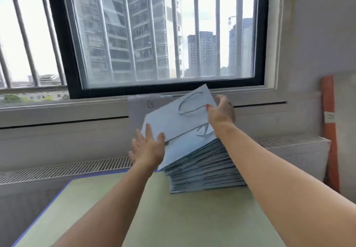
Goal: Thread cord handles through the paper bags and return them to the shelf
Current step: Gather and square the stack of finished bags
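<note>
A tall stack of flat light-blue paper bags stands on the far right of a pale green table. On top lies a tilted light-blue bag with a grey cord handle looped on its face. A second cord handle shows on the bag below. My left hand touches the top bag's lower left edge with fingers spread and straight. My right hand holds the bag's upper right edge, thumb on its face.
Behind the stack a grey-white bag leans upright against the window sill. A barred window fills the wall. An orange strip leans at the right. Vent grilles run along the ledge behind the table.
</note>
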The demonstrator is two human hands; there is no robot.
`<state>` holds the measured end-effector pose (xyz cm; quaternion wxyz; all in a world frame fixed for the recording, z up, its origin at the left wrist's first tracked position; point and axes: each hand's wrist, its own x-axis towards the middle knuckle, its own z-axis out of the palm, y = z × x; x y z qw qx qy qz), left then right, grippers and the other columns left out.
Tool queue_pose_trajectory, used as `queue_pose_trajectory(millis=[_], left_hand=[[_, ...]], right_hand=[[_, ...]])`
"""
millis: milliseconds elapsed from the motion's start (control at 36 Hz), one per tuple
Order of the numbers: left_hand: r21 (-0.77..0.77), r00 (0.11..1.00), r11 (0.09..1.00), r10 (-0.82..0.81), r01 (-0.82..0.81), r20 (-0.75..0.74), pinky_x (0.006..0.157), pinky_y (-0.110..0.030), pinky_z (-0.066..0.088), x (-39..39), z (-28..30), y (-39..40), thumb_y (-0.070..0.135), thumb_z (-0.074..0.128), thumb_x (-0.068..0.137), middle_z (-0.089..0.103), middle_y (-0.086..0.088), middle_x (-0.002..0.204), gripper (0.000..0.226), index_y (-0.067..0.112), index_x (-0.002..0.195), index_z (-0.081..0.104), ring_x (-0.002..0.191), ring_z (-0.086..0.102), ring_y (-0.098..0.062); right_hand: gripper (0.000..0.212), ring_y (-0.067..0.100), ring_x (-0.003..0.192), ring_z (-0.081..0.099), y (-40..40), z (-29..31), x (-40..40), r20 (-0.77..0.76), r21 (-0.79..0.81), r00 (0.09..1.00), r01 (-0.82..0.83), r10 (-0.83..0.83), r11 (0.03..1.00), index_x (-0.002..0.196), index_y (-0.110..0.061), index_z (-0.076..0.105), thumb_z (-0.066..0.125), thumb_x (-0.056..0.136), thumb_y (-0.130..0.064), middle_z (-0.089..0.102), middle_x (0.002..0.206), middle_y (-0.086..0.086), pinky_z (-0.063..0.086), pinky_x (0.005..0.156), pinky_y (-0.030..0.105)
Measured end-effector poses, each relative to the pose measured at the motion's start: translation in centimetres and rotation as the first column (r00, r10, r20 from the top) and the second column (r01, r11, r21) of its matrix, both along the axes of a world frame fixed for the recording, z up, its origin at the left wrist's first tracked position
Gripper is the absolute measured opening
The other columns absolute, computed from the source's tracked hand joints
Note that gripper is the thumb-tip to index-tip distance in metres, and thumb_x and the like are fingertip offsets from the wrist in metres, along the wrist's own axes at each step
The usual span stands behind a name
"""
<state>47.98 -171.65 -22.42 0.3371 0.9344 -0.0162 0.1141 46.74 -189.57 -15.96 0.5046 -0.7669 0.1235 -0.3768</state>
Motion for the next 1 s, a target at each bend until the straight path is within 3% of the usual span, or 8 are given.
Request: queue_pose_trajectory(millis=[167, 333, 472, 639, 694, 750, 833, 1000], left_hand=[[-0.017, 0.983, 0.994, -0.106, 0.105, -0.147, 0.120, -0.051, 0.008, 6.4, -2.9, -2.4, 0.052, 0.012, 0.102, 0.002, -0.006, 0.164, 0.057, 0.031, 0.156, 0.008, 0.150, 0.000, -0.031], [-0.190, 0.914, 0.945, -0.311, 0.267, -0.261, 0.108, -0.026, 0.028, 8.3, -4.4, -4.1, 0.025, 0.039, 0.105, 0.035, -0.011, 0.154, 0.045, 0.007, 0.146, 0.039, 0.140, 0.034, -0.026], [-0.410, 0.906, 0.908, -0.241, 0.083, -0.349, 0.096, -0.037, 0.042, 10.2, -5.3, -3.4, 0.031, 0.074, 0.086, 0.037, -0.010, 0.150, 0.081, 0.010, 0.149, 0.028, 0.129, 0.044, -0.030], [-0.524, 0.757, 0.850, -0.307, -0.055, -0.577, 0.095, -0.043, 0.053, 11.2, -6.0, -2.1, 0.064, 0.085, 0.035, 0.059, -0.012, 0.132, 0.120, 0.003, 0.133, 0.050, 0.109, 0.064, -0.028], [-0.525, 0.741, 0.849, -0.308, -0.069, -0.596, 0.104, -0.043, 0.047, 11.7, -6.1, -2.3, 0.071, 0.077, 0.053, 0.047, -0.010, 0.146, 0.116, 0.006, 0.143, 0.041, 0.124, 0.055, -0.028], [-0.528, 0.737, 0.846, -0.309, -0.076, -0.601, 0.103, -0.042, 0.046, 11.9, -6.4, -2.6, 0.071, 0.066, 0.073, 0.049, -0.010, 0.143, 0.096, 0.007, 0.142, 0.043, 0.123, 0.056, -0.027], [-0.512, 0.738, 0.857, -0.309, -0.057, -0.600, 0.086, -0.040, 0.055, 11.5, -6.7, -2.9, 0.065, 0.061, 0.082, 0.066, -0.011, 0.117, 0.072, 0.007, 0.126, 0.055, 0.101, 0.066, -0.027], [-0.502, 0.755, 0.865, -0.314, -0.023, -0.576, 0.092, -0.042, 0.055, 9.6, -7.5, -2.1, 0.063, 0.070, 0.075, 0.071, -0.009, 0.109, 0.069, 0.007, 0.115, 0.061, 0.100, 0.068, -0.027]], right_hand=[[0.022, 0.032, 0.103, 0.060, -2.5, -1.1, 3.6, -0.274, -0.310, 0.935, 0.137, -0.227, 0.941, 0.112, -0.008, 0.059, 0.054, 0.093, -0.019, 0.064, 0.115, 0.011, 0.041, 0.074, 0.031], [0.045, 0.029, 0.129, 0.037, -5.4, -3.9, 5.0, -0.480, -0.610, 0.739, 0.107, -0.473, 0.785, 0.134, -0.012, 0.045, 0.050, 0.090, -0.022, 0.045, 0.138, 0.010, 0.029, 0.102, 0.040], [0.067, 0.034, 0.132, 0.038, -8.7, -5.8, 6.5, -0.751, -0.199, 0.652, -0.070, -0.107, 0.977, 0.143, -0.007, 0.028, 0.045, 0.082, -0.031, 0.035, 0.148, 0.012, 0.032, 0.110, 0.042], [0.036, 0.021, 0.093, 0.042, -10.3, -7.4, 5.4, -0.736, 0.103, 0.651, -0.163, 0.186, 0.981, 0.115, -0.014, 0.043, 0.044, 0.094, -0.043, 0.043, 0.117, 0.009, 0.036, 0.072, 0.031], [0.070, 0.027, 0.100, 0.052, -11.0, -7.8, 5.2, -0.717, 0.210, 0.645, -0.160, 0.263, 0.965, 0.135, -0.012, 0.042, 0.050, 0.086, -0.062, 0.045, 0.130, 0.004, 0.044, 0.085, 0.033], [0.127, 0.029, 0.137, 0.036, -11.7, -8.6, 5.4, -0.700, 0.262, 0.646, -0.163, 0.304, 0.951, 0.151, -0.018, 0.023, 0.057, 0.051, -0.089, 0.032, 0.153, 0.007, 0.030, 0.112, 0.046], [0.155, 0.030, 0.141, 0.031, -12.5, -9.3, 5.7, -0.702, 0.201, 0.657, -0.187, 0.274, 0.962, 0.151, -0.016, 0.023, 0.053, 0.023, -0.098, 0.031, 0.154, 0.009, 0.025, 0.115, 0.050], [0.081, 0.028, 0.103, 0.066, -13.0, -9.2, 4.4, -0.681, 0.195, 0.665, -0.237, 0.306, 0.952, 0.129, -0.015, 0.056, 0.069, 0.069, -0.067, 0.067, 0.116, 0.006, 0.048, 0.099, 0.045]])
